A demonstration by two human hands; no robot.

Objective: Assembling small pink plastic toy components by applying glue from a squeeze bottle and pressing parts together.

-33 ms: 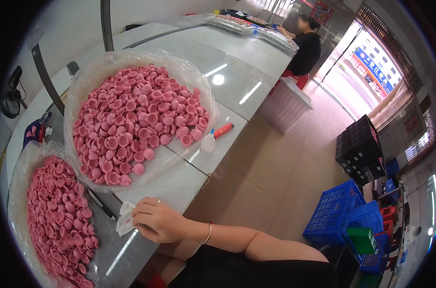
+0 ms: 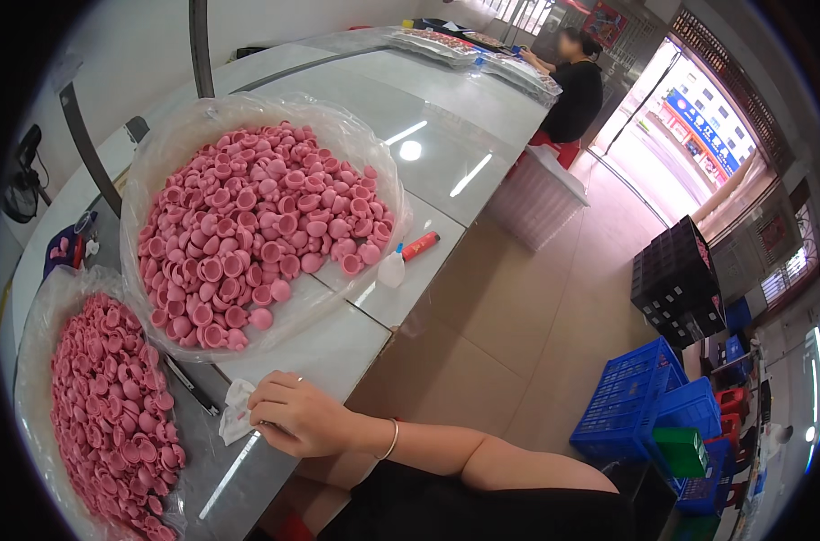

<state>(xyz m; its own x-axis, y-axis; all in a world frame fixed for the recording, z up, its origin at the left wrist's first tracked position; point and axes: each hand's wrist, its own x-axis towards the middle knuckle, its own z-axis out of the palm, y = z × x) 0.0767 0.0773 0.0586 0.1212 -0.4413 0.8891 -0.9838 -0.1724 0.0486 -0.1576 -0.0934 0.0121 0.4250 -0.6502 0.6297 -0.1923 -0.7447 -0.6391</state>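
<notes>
My right hand (image 2: 297, 415) rests at the near table edge, back upward, with a ring on one finger. Its fingers are curled together; what they hold, if anything, is hidden. Touching or just beside the fingertips lies a crumpled white tissue (image 2: 237, 410). My left hand does not show; a patch of bare skin is visible under the right wrist, but I cannot tell what part it is. Beyond the hand, a large clear plastic bag (image 2: 374, 153) lies spread open around a heap of pink hollow cup-shaped pieces (image 2: 248, 216). More pink pieces (image 2: 112, 406) fill a second bag at the left.
A black-and-silver strip-like tool (image 2: 191, 383) lies between the bags. A small white bottle (image 2: 392, 268) and a red tube (image 2: 421, 245) lie near the table edge. Another person (image 2: 577, 90) sits at the far end. Blue crates (image 2: 626, 388) and black crates (image 2: 676, 279) stand right.
</notes>
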